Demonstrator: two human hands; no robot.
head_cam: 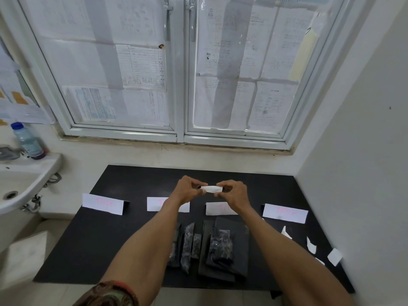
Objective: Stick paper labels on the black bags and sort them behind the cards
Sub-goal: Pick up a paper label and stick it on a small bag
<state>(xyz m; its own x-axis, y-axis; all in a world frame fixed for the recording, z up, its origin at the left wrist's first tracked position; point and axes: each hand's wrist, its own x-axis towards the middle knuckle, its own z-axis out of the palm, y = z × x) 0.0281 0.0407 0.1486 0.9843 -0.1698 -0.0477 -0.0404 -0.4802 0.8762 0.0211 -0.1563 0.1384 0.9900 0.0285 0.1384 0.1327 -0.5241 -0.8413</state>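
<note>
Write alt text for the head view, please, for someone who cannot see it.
The left hand and right hand pinch a white paper label between them above a black table. Four white cards with pink writing stand in a row; black bags lie piled nearer the person, loose labels at the right.

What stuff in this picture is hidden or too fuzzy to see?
Head view only:
1. The small white paper label, pinched between the left hand and the right hand: any print is too small to see.
2. The four white paper cards: pink writing too blurred to read; the wrists cover parts of the two middle ones.
3. The black plastic bags: number unclear, black on the black tabletop, and the left forearm covers some.
</note>
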